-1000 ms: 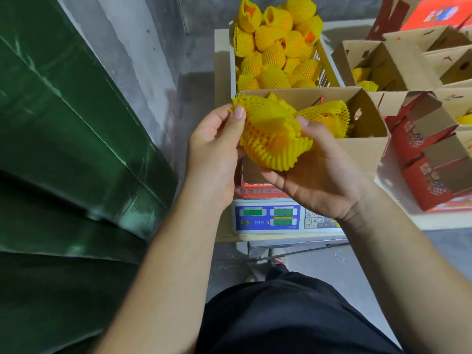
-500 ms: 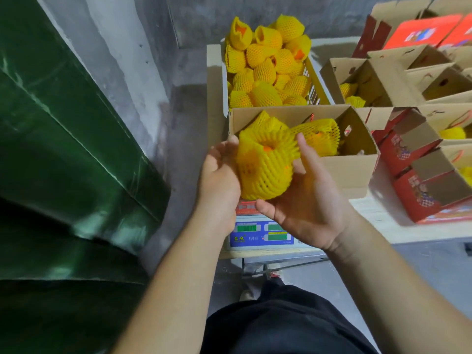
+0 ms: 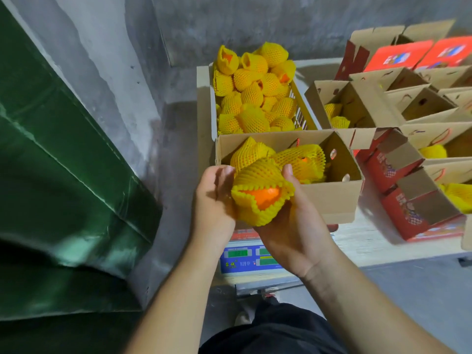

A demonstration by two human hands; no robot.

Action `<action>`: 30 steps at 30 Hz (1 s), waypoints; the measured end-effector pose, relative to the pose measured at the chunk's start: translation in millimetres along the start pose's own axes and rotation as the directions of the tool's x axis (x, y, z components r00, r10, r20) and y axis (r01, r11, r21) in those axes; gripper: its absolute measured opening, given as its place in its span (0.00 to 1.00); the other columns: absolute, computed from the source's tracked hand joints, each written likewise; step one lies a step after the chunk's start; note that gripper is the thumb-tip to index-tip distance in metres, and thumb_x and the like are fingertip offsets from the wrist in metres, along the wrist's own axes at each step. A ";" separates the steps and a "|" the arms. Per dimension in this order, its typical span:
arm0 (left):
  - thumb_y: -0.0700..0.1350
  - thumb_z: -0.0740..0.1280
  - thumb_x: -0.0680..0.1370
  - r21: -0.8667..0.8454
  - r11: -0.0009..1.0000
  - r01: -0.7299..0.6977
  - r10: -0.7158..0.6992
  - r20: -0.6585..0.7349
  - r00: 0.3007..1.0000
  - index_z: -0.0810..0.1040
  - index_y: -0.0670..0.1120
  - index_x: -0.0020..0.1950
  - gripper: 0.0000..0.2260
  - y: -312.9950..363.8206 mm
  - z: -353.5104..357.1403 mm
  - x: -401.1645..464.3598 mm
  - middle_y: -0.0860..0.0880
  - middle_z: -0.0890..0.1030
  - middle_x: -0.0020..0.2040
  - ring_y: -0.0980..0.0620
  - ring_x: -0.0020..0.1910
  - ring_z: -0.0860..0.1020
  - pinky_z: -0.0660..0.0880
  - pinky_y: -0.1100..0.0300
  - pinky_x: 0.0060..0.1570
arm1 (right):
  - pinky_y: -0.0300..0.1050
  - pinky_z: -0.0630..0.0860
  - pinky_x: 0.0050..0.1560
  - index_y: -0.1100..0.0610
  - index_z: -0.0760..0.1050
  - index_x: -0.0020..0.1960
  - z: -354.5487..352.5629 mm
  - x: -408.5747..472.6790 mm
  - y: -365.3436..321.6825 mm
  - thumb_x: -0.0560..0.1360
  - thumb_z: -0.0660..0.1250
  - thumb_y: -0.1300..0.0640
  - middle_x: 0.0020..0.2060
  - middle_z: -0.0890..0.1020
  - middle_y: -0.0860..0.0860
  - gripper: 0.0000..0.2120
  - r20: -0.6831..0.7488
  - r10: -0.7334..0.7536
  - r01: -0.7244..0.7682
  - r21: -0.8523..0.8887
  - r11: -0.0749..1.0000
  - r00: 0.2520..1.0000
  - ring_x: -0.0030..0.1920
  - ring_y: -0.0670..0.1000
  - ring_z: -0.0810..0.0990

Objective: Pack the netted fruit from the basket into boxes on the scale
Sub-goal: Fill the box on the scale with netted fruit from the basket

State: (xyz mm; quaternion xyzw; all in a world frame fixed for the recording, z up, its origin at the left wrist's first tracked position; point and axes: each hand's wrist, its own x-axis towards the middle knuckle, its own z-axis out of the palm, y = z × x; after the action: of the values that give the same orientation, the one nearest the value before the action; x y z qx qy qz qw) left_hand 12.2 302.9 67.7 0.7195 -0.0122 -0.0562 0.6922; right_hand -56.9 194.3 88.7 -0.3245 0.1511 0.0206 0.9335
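Holding one netted fruit (image 3: 260, 192) between both hands: left hand (image 3: 214, 198) cups its side, right hand (image 3: 293, 226) cradles it underneath, net mouth facing up, probably to check it. Box (image 3: 332, 198) on scale (image 3: 245, 259) just beyond holds two. Basket (image 3: 304, 116) behind is piled, uncountable.

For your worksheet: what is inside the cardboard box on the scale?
Two netted fruits lie in the cardboard box. The held fruit and both hands hide its near-left floor.

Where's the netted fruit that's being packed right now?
In the head view the netted fruit sits centre frame, held between the left hand and right hand, just in front of the box on the scale.
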 end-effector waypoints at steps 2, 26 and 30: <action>0.51 0.62 0.87 0.028 0.998 -0.060 0.061 -0.022 0.998 0.80 0.54 0.55 0.07 -2.4 0.4 12.3 0.56 0.85 0.46 0.56 0.49 0.84 0.82 0.56 0.49 | 0.53 0.82 0.57 0.53 0.72 0.74 6.8 2.2 -9.0 0.82 0.59 0.41 0.68 0.80 0.58 0.26 -0.003 -0.003 0.003 0.013 1.000 1.000 0.69 0.60 0.79; 0.43 0.79 0.70 -0.557 0.830 -0.037 0.004 -0.062 0.998 0.74 0.53 0.74 0.34 6.7 79.7 89.0 0.42 0.81 0.69 0.41 0.68 0.80 0.78 0.44 0.66 | 0.55 0.69 0.42 0.52 0.64 0.33 10.0 179.1 -131.3 0.85 0.59 0.46 0.31 0.71 0.53 0.23 0.249 -0.188 0.239 -0.968 -0.074 0.950 0.38 0.56 0.70; 0.40 0.73 0.74 -0.672 0.740 -0.028 -0.009 -0.051 0.999 0.77 0.55 0.72 0.27 3.8 83.3 99.7 0.41 0.79 0.71 0.39 0.72 0.77 0.65 0.32 0.74 | 0.46 0.63 0.41 0.52 0.64 0.33 9.5 198.6 -122.0 0.86 0.58 0.51 0.36 0.75 0.60 0.22 0.224 0.050 0.229 -0.963 -0.139 0.973 0.40 0.57 0.73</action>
State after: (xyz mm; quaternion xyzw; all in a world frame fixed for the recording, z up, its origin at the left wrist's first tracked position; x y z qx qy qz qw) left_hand 103.4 210.4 62.2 0.4227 0.0229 -0.0349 0.9053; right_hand 151.6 92.0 110.2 -0.9208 -0.0265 0.0926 0.3779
